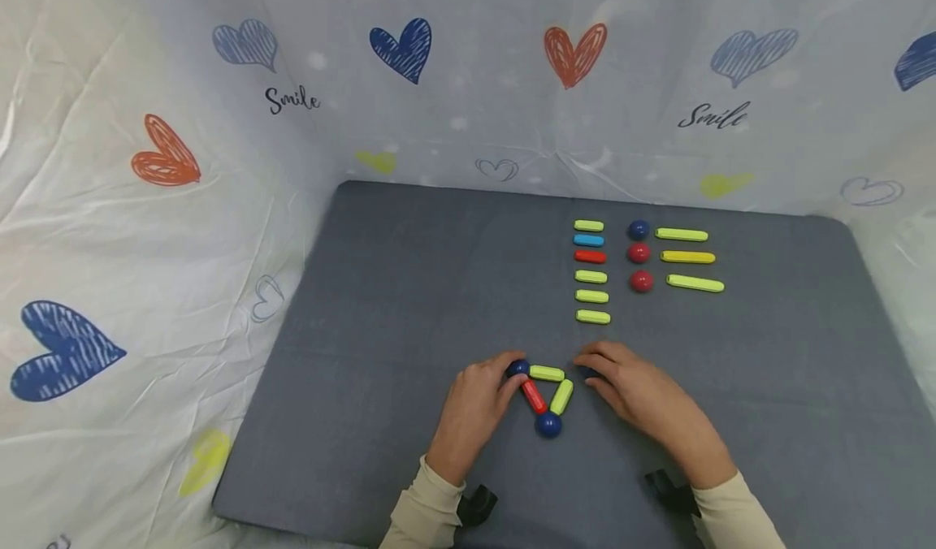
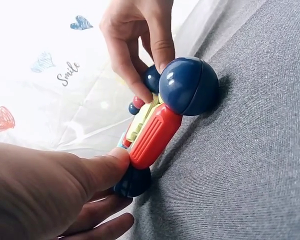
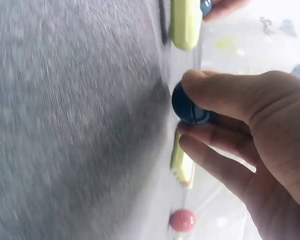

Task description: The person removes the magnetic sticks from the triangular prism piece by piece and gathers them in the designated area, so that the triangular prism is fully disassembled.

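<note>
On the dark grey table, a red stick (image 1: pixel 534 396) and two light green sticks (image 1: pixel 561 397) form a small triangle. A blue ball (image 1: pixel 548 425) sits at its near corner. My left hand (image 1: pixel 471 407) pinches another blue ball (image 2: pixel 133 182) at the far left corner, thumb over the end of the red stick. Just right of the triangle, my right hand (image 1: pixel 643 391) holds a third blue ball (image 3: pixel 186 105) between thumb and fingers. In the right wrist view a gap shows between that ball and the nearest green stick (image 3: pixel 186 25).
Farther back stands a column of short sticks (image 1: pixel 591 276), mostly light green with one blue and one red. Beside it are two red balls (image 1: pixel 639 266), a blue ball (image 1: pixel 639 229) and three longer yellowish sticks (image 1: pixel 688 257). A heart-printed sheet (image 1: pixel 468 86) hangs behind the table.
</note>
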Action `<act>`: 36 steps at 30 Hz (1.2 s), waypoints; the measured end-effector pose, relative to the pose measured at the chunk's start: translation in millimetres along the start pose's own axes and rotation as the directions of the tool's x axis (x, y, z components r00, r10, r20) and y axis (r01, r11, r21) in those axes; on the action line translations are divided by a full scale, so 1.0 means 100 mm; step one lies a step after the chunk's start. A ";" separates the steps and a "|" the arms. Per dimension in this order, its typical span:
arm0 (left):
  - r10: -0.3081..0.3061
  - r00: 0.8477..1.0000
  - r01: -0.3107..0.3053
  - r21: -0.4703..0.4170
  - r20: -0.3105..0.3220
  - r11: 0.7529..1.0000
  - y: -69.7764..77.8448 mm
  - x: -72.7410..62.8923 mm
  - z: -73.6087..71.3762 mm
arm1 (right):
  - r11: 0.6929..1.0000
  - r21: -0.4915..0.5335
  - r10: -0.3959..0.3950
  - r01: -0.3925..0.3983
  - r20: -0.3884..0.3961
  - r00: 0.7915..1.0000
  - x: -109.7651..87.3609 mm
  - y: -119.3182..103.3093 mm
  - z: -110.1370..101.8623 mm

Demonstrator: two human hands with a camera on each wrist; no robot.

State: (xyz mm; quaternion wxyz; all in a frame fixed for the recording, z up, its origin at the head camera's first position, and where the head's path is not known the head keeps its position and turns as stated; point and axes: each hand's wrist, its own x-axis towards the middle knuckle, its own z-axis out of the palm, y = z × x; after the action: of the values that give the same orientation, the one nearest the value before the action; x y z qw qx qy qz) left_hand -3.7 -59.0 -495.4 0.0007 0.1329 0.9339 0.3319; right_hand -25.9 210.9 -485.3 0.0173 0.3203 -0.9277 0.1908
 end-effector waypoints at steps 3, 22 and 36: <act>-0.009 1.000 0.009 -0.013 0.010 1.000 0.00 0.00 -0.01 | 0.999 -0.003 0.034 -0.035 -0.033 0.999 -0.03 0.08 -0.06; -0.005 1.000 0.005 -0.009 0.015 1.000 -0.02 0.01 0.00 | 0.965 -0.068 0.239 -0.255 -0.188 0.953 0.04 0.62 -0.31; -0.023 0.999 0.024 -0.034 0.030 0.999 -0.03 0.01 0.01 | 0.941 -0.072 0.320 -0.332 -0.134 0.938 0.08 0.76 -0.27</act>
State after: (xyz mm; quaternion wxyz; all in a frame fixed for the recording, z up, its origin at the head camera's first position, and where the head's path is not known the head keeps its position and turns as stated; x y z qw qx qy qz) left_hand -5.2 -60.7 -497.6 0.0207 0.1267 0.9295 0.3459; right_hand -80.6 270.6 -484.7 0.0562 0.1488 -0.9731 0.1666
